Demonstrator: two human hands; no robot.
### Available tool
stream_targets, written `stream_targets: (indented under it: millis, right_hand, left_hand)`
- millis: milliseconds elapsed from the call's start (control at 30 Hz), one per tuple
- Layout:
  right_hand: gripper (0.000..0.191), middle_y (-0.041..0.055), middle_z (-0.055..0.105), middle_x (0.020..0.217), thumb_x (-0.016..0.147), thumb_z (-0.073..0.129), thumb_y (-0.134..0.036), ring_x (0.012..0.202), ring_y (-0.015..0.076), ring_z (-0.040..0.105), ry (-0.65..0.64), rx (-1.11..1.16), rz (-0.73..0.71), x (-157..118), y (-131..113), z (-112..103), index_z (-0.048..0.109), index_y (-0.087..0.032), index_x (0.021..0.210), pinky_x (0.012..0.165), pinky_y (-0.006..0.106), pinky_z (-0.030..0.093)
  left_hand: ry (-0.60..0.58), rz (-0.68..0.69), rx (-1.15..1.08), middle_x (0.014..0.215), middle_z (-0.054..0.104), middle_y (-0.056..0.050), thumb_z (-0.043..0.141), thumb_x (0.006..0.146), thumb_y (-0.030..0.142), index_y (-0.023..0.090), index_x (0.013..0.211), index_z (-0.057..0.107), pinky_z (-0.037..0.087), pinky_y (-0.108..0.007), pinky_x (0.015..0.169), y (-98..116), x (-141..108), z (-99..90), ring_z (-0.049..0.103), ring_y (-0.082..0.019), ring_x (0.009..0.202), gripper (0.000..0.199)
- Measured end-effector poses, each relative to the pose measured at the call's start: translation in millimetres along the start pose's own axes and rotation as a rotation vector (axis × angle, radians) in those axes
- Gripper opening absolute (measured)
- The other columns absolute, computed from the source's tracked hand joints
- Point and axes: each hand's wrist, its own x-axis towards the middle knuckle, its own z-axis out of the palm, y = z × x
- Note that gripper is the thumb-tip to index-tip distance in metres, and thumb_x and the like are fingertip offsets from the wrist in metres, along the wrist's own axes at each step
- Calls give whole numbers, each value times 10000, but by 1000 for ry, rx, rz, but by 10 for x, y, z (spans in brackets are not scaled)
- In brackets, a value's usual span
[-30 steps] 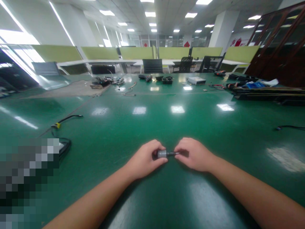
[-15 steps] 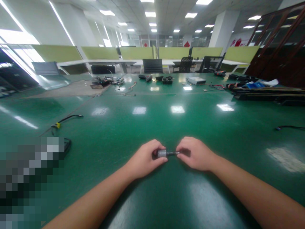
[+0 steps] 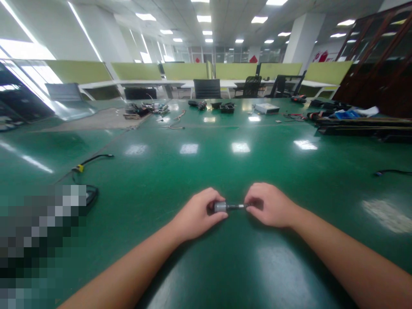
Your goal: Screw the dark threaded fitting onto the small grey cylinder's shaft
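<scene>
A small screwdriver (image 3: 220, 207) with a thick grey handle and a thin dark shaft lies level just above or on the green table, between my two hands. My left hand (image 3: 201, 214) is closed around the handle from the left, thumb and forefinger on either side of it. My right hand (image 3: 270, 206) pinches the far end of the shaft with thumb and fingertips. A short bright metal part shows on the shaft beside the right fingertips. The shaft's very tip is hidden in the right hand, so whether it is a separate bit cannot be made out.
On the green table (image 3: 206, 171) a black cable with a yellow part (image 3: 79, 168) lies left, near a blurred-out dark device (image 3: 41, 227). Another cable (image 3: 392, 172) is at right. Far back are electronic parts (image 3: 144, 109), a silver box (image 3: 266, 108) and dark bars (image 3: 363, 128).
My right hand has shifted slightly right, away from my left hand, and more of the shaft shows between them. My left hand keeps its hold on the handle.
</scene>
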Motion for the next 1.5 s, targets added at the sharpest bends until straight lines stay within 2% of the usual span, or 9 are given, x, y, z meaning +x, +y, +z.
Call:
stream_targets:
  millis: [333, 500, 700, 833, 967, 1100, 1500]
  right_hand:
    - [65, 25, 694, 784, 759, 699, -147, 768, 190, 610, -20, 19, -3, 0, 51, -26, 701, -191, 807, 759, 336, 443]
    - [33, 26, 693, 805, 825, 708, -193, 771, 181, 598, 14, 76, -5, 69, -87, 120, 705, -187, 858, 744, 321, 443]
    - [112, 35, 703, 873, 855, 710, -212, 833, 192, 593, 18, 60, -45, 102, -248, 265, 711, -201, 966, 765, 324, 432]
    - [122, 32, 720, 931, 860, 704, -191, 889, 196, 614, 0, 30, -36, 96, -227, 257, 715, -216, 979, 801, 338, 412]
    - [129, 28, 727, 943, 865, 704, -187, 898, 193, 620, -8, 21, -44, 99, -213, 245, 713, -221, 990, 810, 337, 398]
    - [128, 24, 728, 929, 862, 716, -191, 870, 189, 611, 19, 20, -37, 98, -200, 256, 703, -213, 988, 795, 333, 395]
    - [102, 24, 723, 897, 860, 719, -210, 847, 188, 611, 28, 39, -49, 97, -204, 270, 708, -214, 961, 791, 336, 417]
  left_hand:
    - [6, -9, -7, 893, 621, -8, 744, 838, 308, 198, 978, 651, 443, -277, 695, -3, -2, 4, 580, -168, 782, 201]
    - [5, 23, 11, 873, 612, -8, 739, 832, 295, 198, 966, 651, 433, -277, 691, 0, 18, 5, 569, -170, 773, 187]
    - [8, 63, 21, 885, 596, -14, 731, 816, 231, 193, 958, 632, 426, -275, 694, 24, 7, 31, 562, -173, 795, 177]
    - [4, 77, 30, 883, 598, -18, 754, 802, 282, 186, 950, 632, 432, -280, 709, 18, 1, 19, 564, -177, 799, 214]
    - [-23, 82, 16, 875, 609, -21, 695, 869, 359, 182, 961, 641, 436, -277, 707, 6, 4, -1, 566, -172, 790, 207]
    - [-31, 53, 4, 888, 628, -23, 659, 899, 340, 187, 991, 648, 442, -276, 710, 5, 6, -3, 576, -168, 792, 179]
    - [11, 32, -13, 883, 625, -11, 729, 816, 262, 200, 977, 649, 445, -269, 688, 10, 6, 17, 579, -167, 777, 191]
